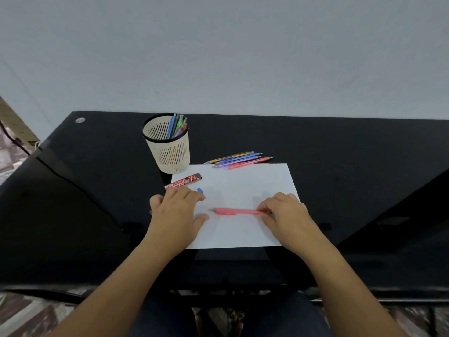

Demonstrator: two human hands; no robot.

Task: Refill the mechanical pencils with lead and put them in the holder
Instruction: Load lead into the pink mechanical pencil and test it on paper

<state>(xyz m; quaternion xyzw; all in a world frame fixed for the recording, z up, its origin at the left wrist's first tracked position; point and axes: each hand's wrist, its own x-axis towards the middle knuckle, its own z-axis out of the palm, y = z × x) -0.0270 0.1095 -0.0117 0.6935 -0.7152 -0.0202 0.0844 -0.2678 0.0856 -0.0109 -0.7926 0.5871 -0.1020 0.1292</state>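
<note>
A red mechanical pencil (233, 211) lies sideways on a white sheet of paper (243, 186). My right hand (284, 212) pinches its right end. My left hand (176, 210) rests flat on the sheet's left edge, fingers spread, just left of the pencil's other end. A red lead case (184, 181) lies beyond my left hand, with a small blue piece (199, 190) beside it. The beige slotted holder (167, 144) stands at the back left with several pencils in it. Several more coloured pencils (239, 159) lie in a bunch behind the paper.
The black glossy desk (340, 190) ends at a pale wall at the back. A dark cable (14, 139) hangs off the left side over a patterned floor. My legs show under the desk's front edge.
</note>
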